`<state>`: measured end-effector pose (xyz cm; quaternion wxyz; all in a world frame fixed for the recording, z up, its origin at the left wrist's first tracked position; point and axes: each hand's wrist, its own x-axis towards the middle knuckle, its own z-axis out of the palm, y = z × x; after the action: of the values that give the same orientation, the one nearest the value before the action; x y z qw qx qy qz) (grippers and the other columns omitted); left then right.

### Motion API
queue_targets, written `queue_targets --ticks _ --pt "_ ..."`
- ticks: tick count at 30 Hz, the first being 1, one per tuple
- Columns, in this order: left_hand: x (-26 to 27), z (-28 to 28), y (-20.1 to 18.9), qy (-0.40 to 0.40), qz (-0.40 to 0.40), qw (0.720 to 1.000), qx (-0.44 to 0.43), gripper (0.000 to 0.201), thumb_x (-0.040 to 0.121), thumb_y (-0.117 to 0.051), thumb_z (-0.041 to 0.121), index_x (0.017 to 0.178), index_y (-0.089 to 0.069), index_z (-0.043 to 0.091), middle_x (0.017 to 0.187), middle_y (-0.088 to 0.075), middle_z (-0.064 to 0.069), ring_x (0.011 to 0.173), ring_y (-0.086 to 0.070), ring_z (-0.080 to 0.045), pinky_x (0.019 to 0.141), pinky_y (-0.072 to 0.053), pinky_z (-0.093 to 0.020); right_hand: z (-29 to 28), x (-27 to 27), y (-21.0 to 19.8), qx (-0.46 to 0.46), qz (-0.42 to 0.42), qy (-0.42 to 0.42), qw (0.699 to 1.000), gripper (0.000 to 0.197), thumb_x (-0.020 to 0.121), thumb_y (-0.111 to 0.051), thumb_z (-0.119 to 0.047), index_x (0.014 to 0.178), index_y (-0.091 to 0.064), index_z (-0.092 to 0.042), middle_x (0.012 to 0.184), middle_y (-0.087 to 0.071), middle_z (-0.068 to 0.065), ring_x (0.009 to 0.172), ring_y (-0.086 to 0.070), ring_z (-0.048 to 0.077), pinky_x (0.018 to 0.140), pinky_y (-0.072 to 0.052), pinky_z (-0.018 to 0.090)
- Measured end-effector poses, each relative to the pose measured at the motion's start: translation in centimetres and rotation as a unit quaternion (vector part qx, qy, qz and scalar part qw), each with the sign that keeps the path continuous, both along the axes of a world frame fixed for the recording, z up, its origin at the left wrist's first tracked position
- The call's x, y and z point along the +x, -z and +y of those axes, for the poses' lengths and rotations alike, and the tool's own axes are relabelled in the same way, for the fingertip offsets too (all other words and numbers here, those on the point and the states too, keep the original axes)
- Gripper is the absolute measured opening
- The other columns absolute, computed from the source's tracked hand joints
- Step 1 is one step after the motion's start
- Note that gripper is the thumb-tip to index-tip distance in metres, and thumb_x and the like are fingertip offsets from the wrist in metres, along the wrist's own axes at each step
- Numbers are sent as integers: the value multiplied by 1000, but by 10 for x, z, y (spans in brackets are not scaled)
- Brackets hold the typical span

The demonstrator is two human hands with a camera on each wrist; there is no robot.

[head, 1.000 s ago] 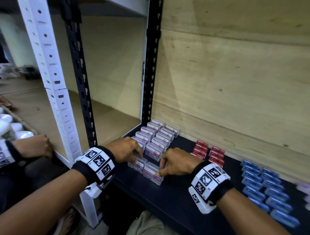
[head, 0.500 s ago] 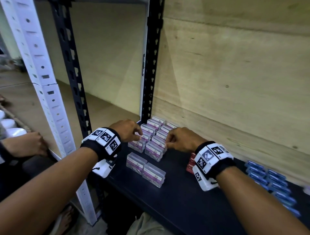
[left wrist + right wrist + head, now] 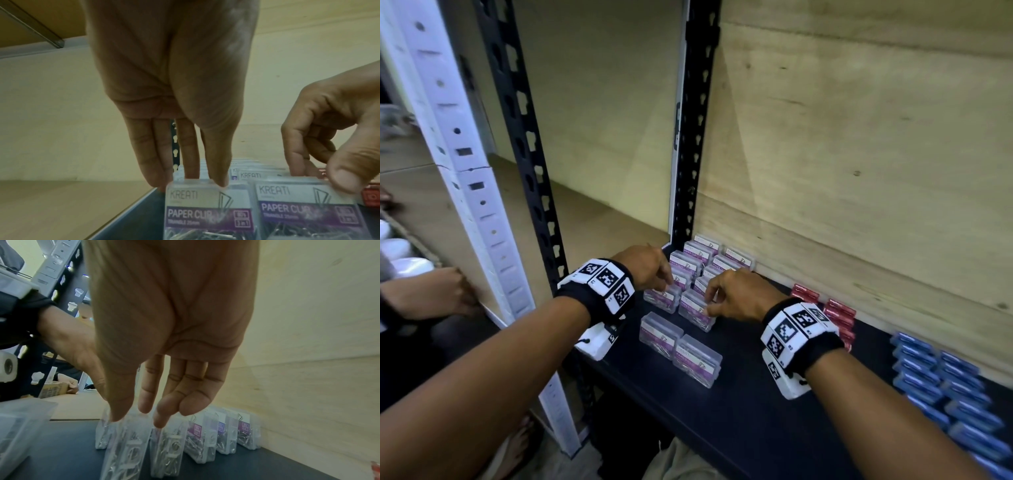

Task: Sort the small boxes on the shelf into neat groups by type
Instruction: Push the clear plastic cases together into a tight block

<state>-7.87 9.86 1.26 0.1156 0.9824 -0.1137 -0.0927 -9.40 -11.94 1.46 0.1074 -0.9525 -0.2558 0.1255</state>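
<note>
- The left hand (image 3: 650, 265) reaches into the purple group near the shelf's back-left corner; its straight fingers (image 3: 218, 177) touch the top edge of a clear paper-clip box (image 3: 662, 297), thumb hidden behind it, so whether it pinches or only presses I cannot tell.
- The right hand (image 3: 736, 296) pinches the neighbouring paper-clip box (image 3: 697, 310) by its top, thumb in front and fingers behind.
- These 2 boxes stand at the front of 2 rows of paper-clip boxes (image 3: 709, 255) that run back to the wooden rear panel (image 3: 859, 171).
- 2 more paper-clip boxes (image 3: 679, 349) stand apart, nearer the shelf's (image 3: 750, 404) front edge.
- Red boxes (image 3: 839, 317) and blue boxes (image 3: 941, 380) already stand in their own groups toward the right.
- Step in hand, as I judge it: squaring up the purple rows.
- Next move likely calls for pressing both held boxes snug against the rows, then bringing the 2 stragglers back to join them without tipping the upright boxes.
</note>
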Motion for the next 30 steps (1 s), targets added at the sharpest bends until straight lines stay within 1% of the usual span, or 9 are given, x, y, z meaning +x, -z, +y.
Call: queue_targets --ticks 4,8,11,13,16,18,20,24,30 --pt "-2 -3 -1 -1 16 1000 -7 18 85 -74 30 103 -76 29 104 -72 12 90 -62 -6 81 -45 -22 0 -1 0 5 8 2 1000 24 84 -75 -34 105 -70 -22 104 -69 -3 90 -66 12 87 -53 31" --pt "-7 -8 -2 -1 31 999 -28 13 82 -76 30 96 -77 30 99 -72 16 88 -62 -1 86 -48 -23 -5 -2 -3 1 25 -3 1000 22 82 -78 -33 101 -71 -24 98 -69 -7 88 -64 9 78 -46 24" --pt "-12 -12 -3 11 39 999 -25 13 82 -77 28 94 -77 30 97 -71 19 87 -59 1 85 -46 -21 -10 -7 -3 5 44 -11 999 21 81 -79 -32 98 -72 -24 91 -67 -11 86 -62 7 73 -44 22" --pt "-14 -13 -4 19 46 999 -20 14 82 -77 28 95 -77 31 96 -71 20 88 -60 1 85 -45 -20 -11 -9 -3 4 54 -18 998 20 80 -79 -32 98 -72 -24 89 -65 -13 87 -63 7 75 -47 23" --pt "-19 -15 -7 39 52 998 -6 15 82 -77 27 97 -78 31 87 -69 22 88 -60 1 87 -47 -21 -14 -16 -5 -2 66 -25 997 22 81 -79 -32 99 -71 -22 94 -68 -11 92 -64 9 86 -52 28" --pt "-23 -16 -8 46 56 997 -3 15 83 -76 27 97 -78 31 89 -70 21 90 -61 0 90 -47 -22 -15 -20 -7 0 73 -26 997 23 81 -79 -31 100 -72 -22 97 -70 -9 93 -65 9 88 -53 30" --pt "-25 -18 -9 51 58 997 1 15 83 -76 28 98 -78 31 94 -72 19 92 -63 -1 92 -49 -25 -16 -24 -8 0 78 -30 996 22 82 -78 -31 101 -71 -21 96 -69 -10 93 -65 9 89 -53 30" --pt "-30 -18 -9 62 67 996 -4 14 83 -75 27 96 -77 31 94 -73 20 92 -63 1 94 -49 -27 -18 -29 -9 0 85 -36 996 21 82 -78 -31 100 -71 -22 91 -67 -13 92 -65 9 89 -52 30" --pt "-35 -20 -12 79 58 995 4 18 85 -74 23 102 -77 29 100 -74 15 92 -63 0 90 -48 -20 -20 -34 -10 2 107 -37 994 21 82 -78 -31 100 -70 -22 93 -72 -9 87 -67 5 85 -53 26"
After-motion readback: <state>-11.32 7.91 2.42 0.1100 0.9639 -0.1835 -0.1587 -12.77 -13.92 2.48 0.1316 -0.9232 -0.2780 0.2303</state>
